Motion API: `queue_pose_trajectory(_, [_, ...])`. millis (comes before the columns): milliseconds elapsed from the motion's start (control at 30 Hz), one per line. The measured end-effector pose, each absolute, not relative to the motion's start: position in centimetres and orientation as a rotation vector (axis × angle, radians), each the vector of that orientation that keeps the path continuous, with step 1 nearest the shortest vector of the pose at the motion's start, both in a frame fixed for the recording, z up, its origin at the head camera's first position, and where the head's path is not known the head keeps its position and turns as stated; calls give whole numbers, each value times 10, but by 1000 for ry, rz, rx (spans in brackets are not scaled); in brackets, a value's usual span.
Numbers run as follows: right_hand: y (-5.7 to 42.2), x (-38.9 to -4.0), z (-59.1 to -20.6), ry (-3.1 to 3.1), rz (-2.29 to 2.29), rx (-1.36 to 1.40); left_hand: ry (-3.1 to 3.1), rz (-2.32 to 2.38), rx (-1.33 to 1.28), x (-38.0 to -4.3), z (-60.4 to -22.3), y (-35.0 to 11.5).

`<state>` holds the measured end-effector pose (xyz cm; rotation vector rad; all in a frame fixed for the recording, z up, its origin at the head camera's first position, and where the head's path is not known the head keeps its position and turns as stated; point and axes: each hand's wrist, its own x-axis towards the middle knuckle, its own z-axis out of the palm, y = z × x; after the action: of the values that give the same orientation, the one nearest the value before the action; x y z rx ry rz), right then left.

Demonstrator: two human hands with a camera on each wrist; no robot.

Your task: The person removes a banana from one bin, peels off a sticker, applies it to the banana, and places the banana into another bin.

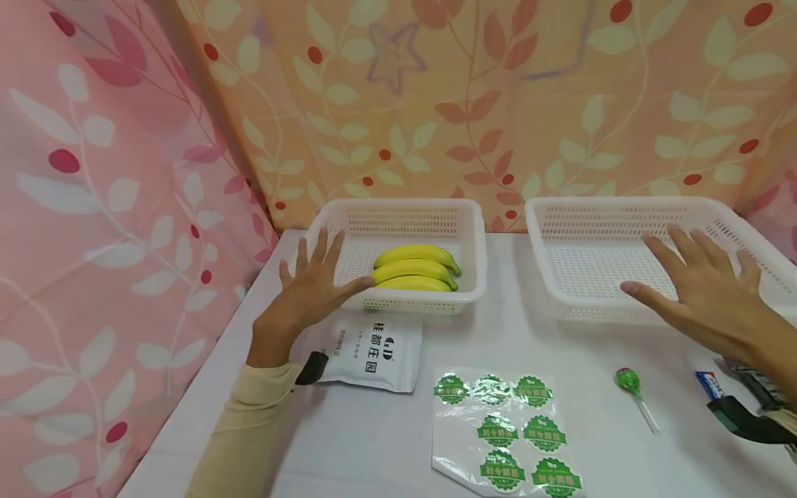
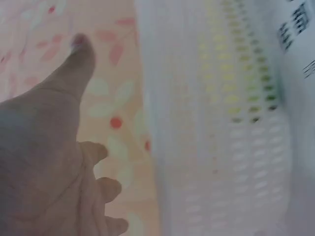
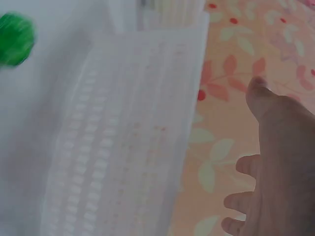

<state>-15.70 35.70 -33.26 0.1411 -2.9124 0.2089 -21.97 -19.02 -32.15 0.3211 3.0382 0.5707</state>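
My left hand (image 1: 314, 287), fingers spread and holding nothing, is over the front left corner of the left white basket (image 1: 476, 277). Inside that basket lie three yellow bananas (image 1: 416, 268), side by side. With fingers spread too, my right hand (image 1: 716, 287) hovers over the front of the right white basket (image 1: 542, 256), which shows nothing inside. In the left wrist view the left hand (image 2: 54, 147) appears beside the perforated basket wall (image 2: 216, 147). The right wrist view shows the right hand (image 3: 285, 157) apart from its basket's wall (image 3: 123, 132).
A white pouch (image 1: 373, 353) with dark lettering lies before the left basket. Front and centre is a sheet of green round stickers (image 1: 457, 432). A green lollipop (image 1: 629, 380), a small blue-and-red packet (image 1: 710, 384) and a dark wrapper (image 1: 753, 380) lie at right. Patterned curtains (image 1: 398, 124) stand behind.
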Motion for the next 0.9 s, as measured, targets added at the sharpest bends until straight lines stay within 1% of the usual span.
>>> queue_pose_trajectory(100, [343, -161, -328, -2868, 309, 241, 3003, 646, 279, -223, -312, -209])
queue_pose_trajectory(167, [332, -163, -325, -2848, 383, 308, 2997, 706, 299, -226, -310, -222])
queue_pose_trajectory(333, [299, -170, -313, -2863, 622, 426, 2903, 1022, 407, -230, -314, -252])
queue_pose_trajectory(433, [277, -175, -306, -2881, 728, 474, 2809, 1143, 376, -230, -319, -264])
queue_pose_trajectory(667, [221, -194, -291, -2905, 832, 589, 2829, 945, 165, -233, -326, -271])
queue_pose_trajectory(900, [178, -223, -285, -2885, 1149, 752, 2818, 926, 161, -236, -328, -267])
